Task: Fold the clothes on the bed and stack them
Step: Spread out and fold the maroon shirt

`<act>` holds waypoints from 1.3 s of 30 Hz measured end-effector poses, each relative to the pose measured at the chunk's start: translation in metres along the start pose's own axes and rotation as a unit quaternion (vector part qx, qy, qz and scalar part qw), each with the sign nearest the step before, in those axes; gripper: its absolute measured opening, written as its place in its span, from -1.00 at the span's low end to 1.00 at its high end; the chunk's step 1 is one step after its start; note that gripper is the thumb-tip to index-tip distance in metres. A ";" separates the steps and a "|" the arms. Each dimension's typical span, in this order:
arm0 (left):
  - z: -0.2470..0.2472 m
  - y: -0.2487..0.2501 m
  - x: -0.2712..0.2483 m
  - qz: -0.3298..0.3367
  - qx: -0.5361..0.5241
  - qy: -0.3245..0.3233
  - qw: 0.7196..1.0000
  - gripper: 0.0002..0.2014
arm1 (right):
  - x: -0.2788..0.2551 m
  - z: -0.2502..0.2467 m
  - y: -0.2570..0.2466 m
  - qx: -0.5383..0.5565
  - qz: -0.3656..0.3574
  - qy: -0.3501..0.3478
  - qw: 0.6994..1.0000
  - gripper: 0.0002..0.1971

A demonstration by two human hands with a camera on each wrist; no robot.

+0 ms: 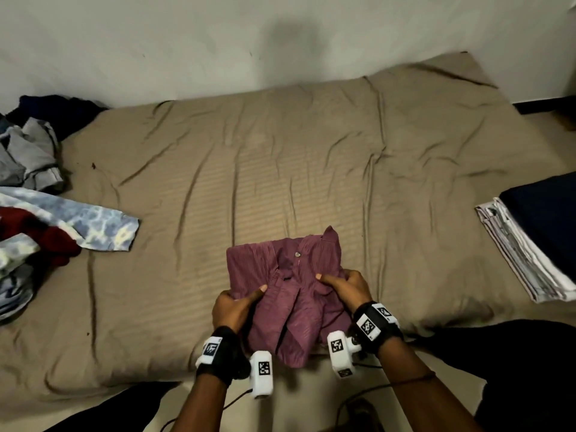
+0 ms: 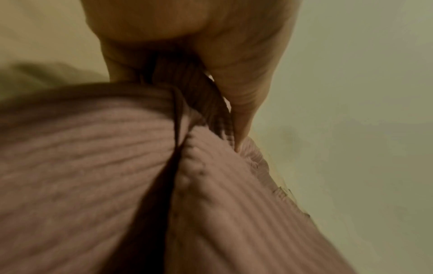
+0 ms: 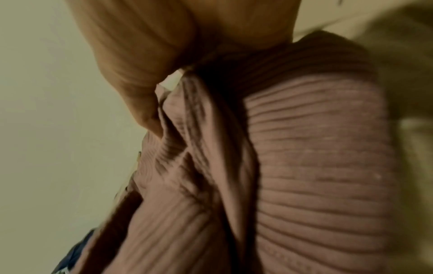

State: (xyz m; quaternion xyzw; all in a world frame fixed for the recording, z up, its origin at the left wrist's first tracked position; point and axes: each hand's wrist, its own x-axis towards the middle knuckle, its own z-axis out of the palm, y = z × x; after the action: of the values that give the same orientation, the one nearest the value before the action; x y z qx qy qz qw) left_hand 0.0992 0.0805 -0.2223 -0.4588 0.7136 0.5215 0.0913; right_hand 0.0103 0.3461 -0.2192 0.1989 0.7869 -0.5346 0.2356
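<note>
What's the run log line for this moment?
maroon shirt: partly folded | left hand, right hand: gripping it | folded stack: bed's right

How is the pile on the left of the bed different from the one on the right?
The left pile is loose, crumpled and spread out; the right stack is folded flat with squared edges. The left pile mixes grey, tie-dye blue and dark red; the right stack shows a dark navy piece on white ones. Both lie on the tan bed.

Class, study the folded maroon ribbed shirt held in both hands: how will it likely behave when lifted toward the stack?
The maroon ribbed shirt is probably floppy: its near end droops below the left hand and right hand. It likely grips well, since the ribbed cloth bunches under the fingers. The fold may slip open, as loose layers gape in the right wrist view.
</note>
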 end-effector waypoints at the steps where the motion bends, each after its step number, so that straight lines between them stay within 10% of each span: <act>1: -0.001 -0.001 0.003 0.003 -0.016 -0.008 1.000 -0.13 | -0.002 0.000 -0.001 -0.002 -0.013 -0.012 1.000 -0.34; 9: 0.004 0.025 -0.024 0.018 0.079 -0.114 0.990 -0.49 | -0.004 -0.002 0.001 -0.025 -0.046 -0.073 0.996 -0.44; 17: 0.017 0.064 -0.070 0.011 -0.137 -0.212 0.968 -0.79 | -0.015 -0.046 -0.022 0.237 -0.007 -0.110 0.965 -0.61; 29: 0.290 0.262 -0.258 0.242 -0.227 -0.314 0.890 -0.79 | -0.048 -0.444 -0.097 0.301 -0.145 0.066 0.940 -0.71; 34: 0.420 0.292 -0.309 0.375 -0.112 -0.243 0.887 -0.58 | -0.015 -0.585 -0.090 0.264 -0.160 0.118 0.944 -0.61; 39: 0.486 0.279 -0.294 0.314 0.130 -0.319 0.885 -0.32 | 0.081 -0.627 -0.018 0.056 -0.070 0.121 0.989 -0.78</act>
State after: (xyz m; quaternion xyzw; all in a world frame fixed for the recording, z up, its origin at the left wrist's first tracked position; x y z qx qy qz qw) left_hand -0.1139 0.6575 -0.0729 -0.0039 0.8139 0.5438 0.2046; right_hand -0.1650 0.9309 -0.0539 0.2191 0.7904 -0.5650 0.0890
